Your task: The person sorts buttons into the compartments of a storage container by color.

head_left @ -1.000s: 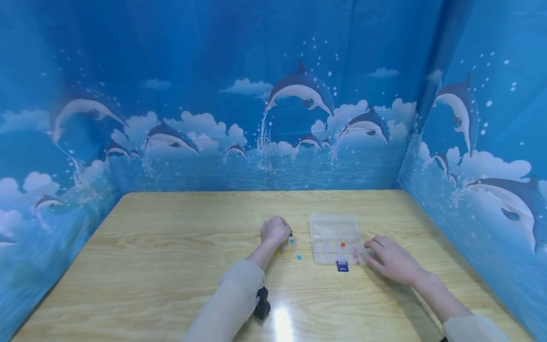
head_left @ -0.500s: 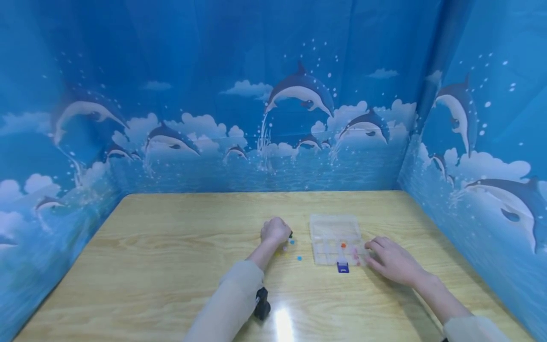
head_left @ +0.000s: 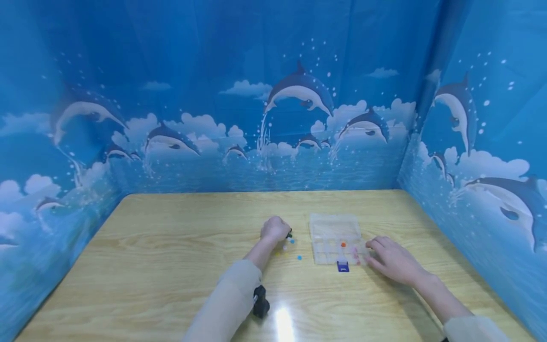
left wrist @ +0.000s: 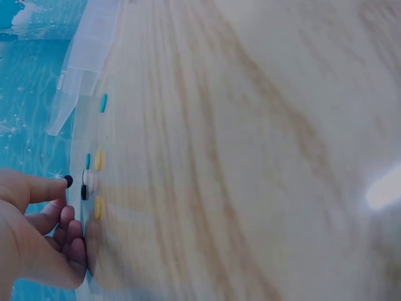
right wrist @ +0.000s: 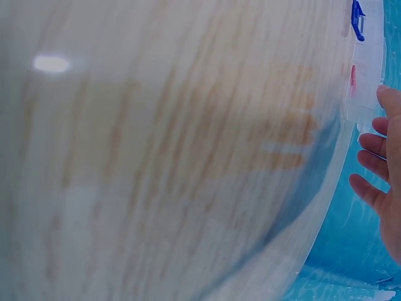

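Note:
Between thumb and fingertips, my left hand pinches a small black button-like disc, close over the table. Other small flat discs lie beside it: a blue disc, a yellow disc, a white disc and a black disc among them. A clear plastic compartment box stands to the right with its lid open. Inside are an orange piece and several pink pieces. At the box's right edge rests my right hand, fingers relaxed, thumb near the wall.
A blue latch sticks out from the box's front. Blue dolphin-print curtains stand along the back and sides of the wooden table.
My left hand has shifted slightly, so the black and white discs by its fingertips show more. My right hand stays almost still beside the box.

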Demonstrator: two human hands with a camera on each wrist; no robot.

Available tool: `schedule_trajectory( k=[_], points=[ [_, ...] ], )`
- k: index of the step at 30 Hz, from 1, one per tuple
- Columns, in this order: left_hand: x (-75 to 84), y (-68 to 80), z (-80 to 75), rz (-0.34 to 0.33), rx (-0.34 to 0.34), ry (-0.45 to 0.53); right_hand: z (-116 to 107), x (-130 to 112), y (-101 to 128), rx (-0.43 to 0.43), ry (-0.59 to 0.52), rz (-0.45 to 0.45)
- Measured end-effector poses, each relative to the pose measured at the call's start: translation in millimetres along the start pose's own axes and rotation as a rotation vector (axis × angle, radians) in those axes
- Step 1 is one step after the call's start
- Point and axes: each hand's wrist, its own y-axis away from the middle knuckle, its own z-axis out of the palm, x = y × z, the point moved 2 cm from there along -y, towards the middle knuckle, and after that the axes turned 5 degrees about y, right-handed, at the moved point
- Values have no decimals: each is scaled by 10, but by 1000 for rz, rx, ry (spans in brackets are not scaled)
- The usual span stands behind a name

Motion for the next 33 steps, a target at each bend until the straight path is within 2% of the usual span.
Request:
schedule_trajectory(
  k=[5, 9, 17, 23, 33],
  points=[
    [-11, -56, 17, -43, -36, 145, 0, 6, 1, -5, -2, 10],
    [13, -69, 21, -44, -44, 217, -5, 4, -5, 8, 3, 9],
    [160, 58, 18, 110, -97, 248, -24, -13, -10, 31, 8, -3],
    [262, 159, 81, 160, -141, 267, 0, -5, 1, 10, 5, 14],
    [348, 242, 199, 232, -186, 285, 1, -7, -11, 7, -1, 8]
  ],
)
